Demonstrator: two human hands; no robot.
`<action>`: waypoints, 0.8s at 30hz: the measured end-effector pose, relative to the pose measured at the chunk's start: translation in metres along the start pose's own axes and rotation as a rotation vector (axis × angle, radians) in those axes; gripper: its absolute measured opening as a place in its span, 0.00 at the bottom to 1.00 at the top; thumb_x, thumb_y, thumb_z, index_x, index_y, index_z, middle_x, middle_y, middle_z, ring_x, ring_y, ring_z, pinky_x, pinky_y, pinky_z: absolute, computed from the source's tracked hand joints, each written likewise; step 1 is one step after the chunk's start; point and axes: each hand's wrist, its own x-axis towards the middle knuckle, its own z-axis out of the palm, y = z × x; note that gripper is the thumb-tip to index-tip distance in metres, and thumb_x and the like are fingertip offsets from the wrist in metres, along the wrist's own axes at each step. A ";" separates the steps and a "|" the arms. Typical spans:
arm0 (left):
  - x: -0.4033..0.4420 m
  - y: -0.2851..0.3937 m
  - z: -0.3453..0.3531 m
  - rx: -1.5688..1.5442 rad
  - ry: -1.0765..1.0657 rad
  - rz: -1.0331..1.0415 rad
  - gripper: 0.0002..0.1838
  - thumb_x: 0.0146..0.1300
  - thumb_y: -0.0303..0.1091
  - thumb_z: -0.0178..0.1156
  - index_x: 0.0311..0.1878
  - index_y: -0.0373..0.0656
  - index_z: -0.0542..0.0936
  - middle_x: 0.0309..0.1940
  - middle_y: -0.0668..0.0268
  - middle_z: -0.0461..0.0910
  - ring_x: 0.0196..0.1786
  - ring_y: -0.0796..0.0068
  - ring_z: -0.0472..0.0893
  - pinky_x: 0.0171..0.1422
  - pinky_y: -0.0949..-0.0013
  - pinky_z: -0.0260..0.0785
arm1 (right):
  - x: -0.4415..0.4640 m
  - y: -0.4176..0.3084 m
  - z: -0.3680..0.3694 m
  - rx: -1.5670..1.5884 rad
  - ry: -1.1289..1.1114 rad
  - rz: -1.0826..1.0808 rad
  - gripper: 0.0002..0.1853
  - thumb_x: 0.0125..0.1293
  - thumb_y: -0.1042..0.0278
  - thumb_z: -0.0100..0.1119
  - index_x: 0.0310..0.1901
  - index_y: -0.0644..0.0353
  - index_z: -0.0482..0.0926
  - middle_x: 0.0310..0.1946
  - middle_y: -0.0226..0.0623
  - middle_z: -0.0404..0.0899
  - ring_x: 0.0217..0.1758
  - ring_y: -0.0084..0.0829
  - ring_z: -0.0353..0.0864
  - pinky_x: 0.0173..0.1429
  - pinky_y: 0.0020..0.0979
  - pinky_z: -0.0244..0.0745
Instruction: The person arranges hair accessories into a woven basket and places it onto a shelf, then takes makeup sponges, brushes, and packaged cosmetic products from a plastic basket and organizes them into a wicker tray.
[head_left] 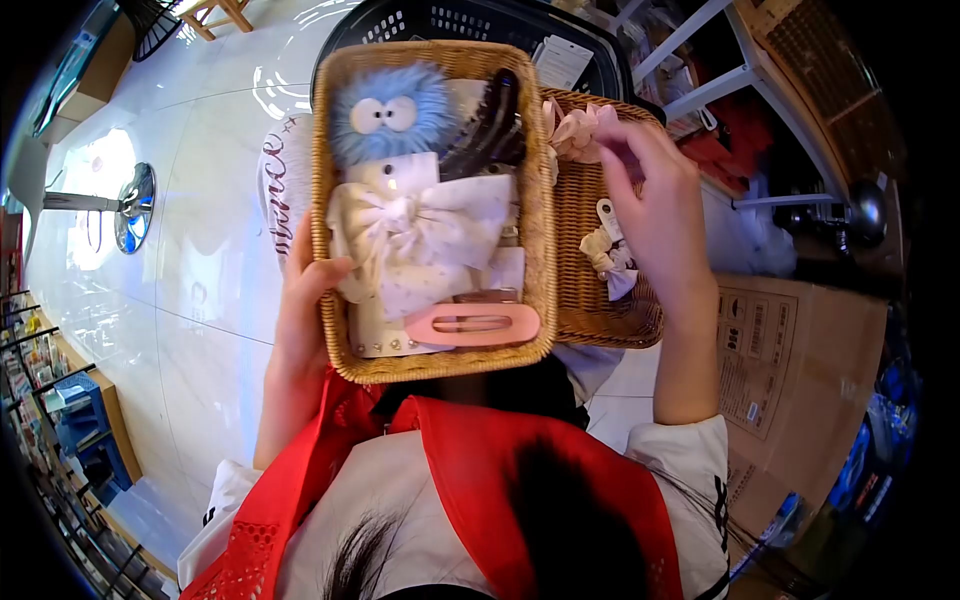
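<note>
My left hand (305, 300) grips the left side of a wicker basket (434, 368), its thumb over the rim. Inside lie a blue furry piece with two round eyes (395, 110), a dark claw clip (492, 130), a white bow (415, 230) and a pink hair clip (473, 324). Behind it to the right is a second wicker basket (580, 210), partly covered by the first. My right hand (650, 170) is over this one, fingers closed on a pink hair accessory (582, 132). Lower in that basket rests a cream and white bow accessory (610, 260).
A black plastic crate (480, 22) stands behind the baskets. On the right are a cardboard box (800, 350) and a white metal shelf frame (710, 95). A stand with a round metal base (137, 208) is on the left floor, with shelves of goods (50, 400) at the lower left.
</note>
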 end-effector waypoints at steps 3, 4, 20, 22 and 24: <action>-0.002 0.006 -0.007 0.045 0.063 0.061 0.37 0.47 0.27 0.48 0.67 0.34 0.57 0.58 0.51 0.67 0.59 0.61 0.72 0.63 0.64 0.65 | -0.039 0.039 0.007 -0.439 -0.369 0.152 0.10 0.53 0.71 0.61 0.35 0.65 0.74 0.34 0.45 0.77 0.39 0.44 0.78 0.44 0.39 0.74; -0.002 0.009 -0.008 0.063 0.067 0.073 0.37 0.48 0.28 0.48 0.66 0.34 0.57 0.57 0.50 0.68 0.58 0.60 0.72 0.62 0.63 0.66 | -0.051 0.042 0.014 -0.474 -0.429 0.169 0.10 0.52 0.71 0.61 0.35 0.65 0.74 0.34 0.46 0.77 0.39 0.44 0.78 0.44 0.40 0.74; 0.001 0.005 0.001 -0.016 0.033 0.022 0.36 0.48 0.25 0.45 0.66 0.34 0.56 0.57 0.50 0.67 0.59 0.59 0.72 0.62 0.61 0.67 | -0.019 -0.041 0.010 -0.095 0.249 -0.486 0.16 0.49 0.72 0.60 0.43 0.59 0.78 0.34 0.34 0.74 0.39 0.35 0.74 0.42 0.33 0.70; -0.001 0.006 0.004 -0.014 0.027 0.017 0.36 0.48 0.25 0.46 0.66 0.34 0.55 0.57 0.49 0.67 0.59 0.59 0.72 0.62 0.61 0.68 | -0.018 -0.052 0.026 -0.185 0.122 -0.565 0.12 0.51 0.70 0.57 0.38 0.60 0.78 0.31 0.33 0.73 0.39 0.32 0.73 0.41 0.31 0.68; -0.003 0.008 0.007 -0.032 0.028 0.015 0.37 0.47 0.24 0.46 0.66 0.34 0.55 0.57 0.49 0.68 0.58 0.59 0.73 0.61 0.62 0.68 | -0.023 -0.058 0.033 -0.211 -0.145 -0.473 0.13 0.49 0.73 0.58 0.40 0.61 0.76 0.32 0.35 0.74 0.39 0.34 0.73 0.42 0.32 0.67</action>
